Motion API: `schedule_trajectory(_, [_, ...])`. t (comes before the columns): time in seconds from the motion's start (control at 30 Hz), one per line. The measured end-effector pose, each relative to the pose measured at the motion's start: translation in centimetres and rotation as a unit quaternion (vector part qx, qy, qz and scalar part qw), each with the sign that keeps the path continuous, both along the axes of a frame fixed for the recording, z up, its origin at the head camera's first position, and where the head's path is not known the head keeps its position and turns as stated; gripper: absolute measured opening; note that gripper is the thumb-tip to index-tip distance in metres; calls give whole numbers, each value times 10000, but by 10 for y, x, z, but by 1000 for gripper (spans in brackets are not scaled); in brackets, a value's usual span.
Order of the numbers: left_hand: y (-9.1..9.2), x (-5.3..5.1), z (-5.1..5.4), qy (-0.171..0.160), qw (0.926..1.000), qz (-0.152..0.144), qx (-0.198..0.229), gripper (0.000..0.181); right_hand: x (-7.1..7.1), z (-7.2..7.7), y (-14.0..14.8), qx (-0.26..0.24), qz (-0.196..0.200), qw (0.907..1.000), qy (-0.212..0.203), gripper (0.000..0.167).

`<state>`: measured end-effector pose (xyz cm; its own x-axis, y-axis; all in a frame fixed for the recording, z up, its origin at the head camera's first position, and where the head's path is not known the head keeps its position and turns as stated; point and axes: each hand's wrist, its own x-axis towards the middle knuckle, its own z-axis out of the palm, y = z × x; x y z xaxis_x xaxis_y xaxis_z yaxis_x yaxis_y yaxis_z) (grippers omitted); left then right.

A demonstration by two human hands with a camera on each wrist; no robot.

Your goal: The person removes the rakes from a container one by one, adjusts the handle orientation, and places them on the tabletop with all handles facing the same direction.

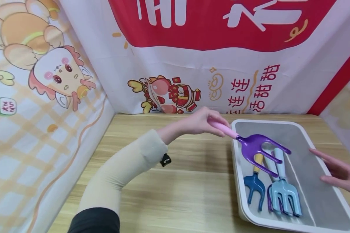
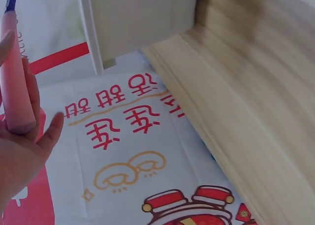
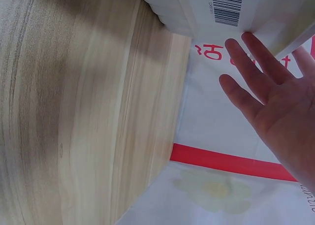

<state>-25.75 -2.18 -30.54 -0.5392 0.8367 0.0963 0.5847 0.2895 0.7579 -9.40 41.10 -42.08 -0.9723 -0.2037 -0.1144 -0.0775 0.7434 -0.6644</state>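
Observation:
A purple garden fork point(image 1: 255, 147) with a pink handle point(image 2: 18, 87) is held by my left hand point(image 1: 202, 122), fingers round the handle. Its tines hang over the left part of a grey-white bin point(image 1: 323, 200). Inside the bin lie a dark blue fork with a yellow handle point(image 1: 255, 186) and a light blue fork point(image 1: 285, 192), with purple tines partly hidden beneath. At the bin's right rim is my right hand point(image 1: 342, 174), thumb and fingers apart. The right wrist view shows that hand point(image 3: 275, 92) with extended fingers by the bin's outer wall point(image 3: 206, 13).
The bin stands on the right of a wooden table point(image 1: 189, 194). Printed cloth point(image 1: 169, 58) hangs behind the table, and another patterned cloth point(image 1: 46, 129) runs along the left side. A barcode label point(image 3: 226, 8) is on the bin's outside.

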Motion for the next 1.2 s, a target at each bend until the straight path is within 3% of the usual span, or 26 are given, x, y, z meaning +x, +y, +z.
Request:
schedule_trajectory(0.2, [-36,21,-12,-117,9976,679,38,32,-5,0,4,109,69,9994,-318,98])
schedule_trajectory(0.4, [-69,42,-25,-27,9937,1120,-71,25,-5,-2,6,160,101,9990,-410,98])
schedule_trajectory(0.5, [-85,53,-32,-357,9903,1321,224,23,-6,-1,6,155,72,9989,-426,97])
schedule_trajectory(0.67, [-106,65,-47,-982,9766,1767,733,23,-5,-1,5,77,47,9991,-423,96])
schedule_trajectory(0.83, [-126,73,-67,-837,9678,2220,843,27,-4,-4,6,-2,63,9996,-263,95])
schedule_trajectory(1.0, [-146,82,-83,-702,9592,2620,798,35,-4,-10,10,-213,121,9995,176,93])
schedule_trajectory(1.2, [-167,83,-101,-553,9406,3202,986,39,-5,-13,11,-281,95,9993,229,92])
